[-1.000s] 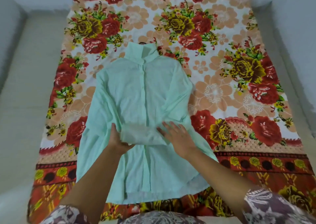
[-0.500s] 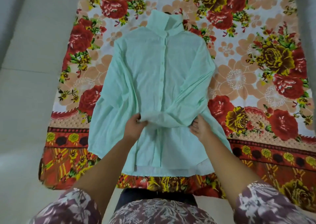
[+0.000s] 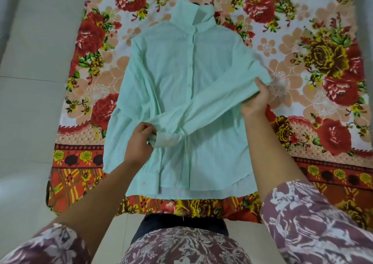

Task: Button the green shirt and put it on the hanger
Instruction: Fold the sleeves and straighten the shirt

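Green shirt [image 3: 177, 94], a pale mint long-sleeved button-front of thin cotton, lies face up and flat on the red, orange and white floral bedsheet [image 3: 314, 66], which is spread over a pale tiled floor [image 3: 34, 94]. Its collar points away from the person and its hem lies nearest them. The front placket [image 3: 191, 66] runs down the middle of the shirt and looks closed, small white buttons showing along its upper part; below the crossing sleeve I cannot tell whether every button is done.

One long sleeve [image 3: 203, 110] lies slantwise across the shirt's front. The right hand [image 3: 254, 104], at the shirt's right edge, has its fingers pressed together on a fold of that sleeve near the elbow and lifts it a little off the body. The left hand [image 3: 139, 140], over the shirt's lower left front, pinches the white-lined cuff [image 3: 167, 140] between thumb and fingers.

The step in hand appears to be clearing the sleeve off the front. Done well, both hands would carry it outward together, cuff and elbow level, so the thin cloth does not drag the placket askew or crease the front. No hanger can be seen near the shirt.
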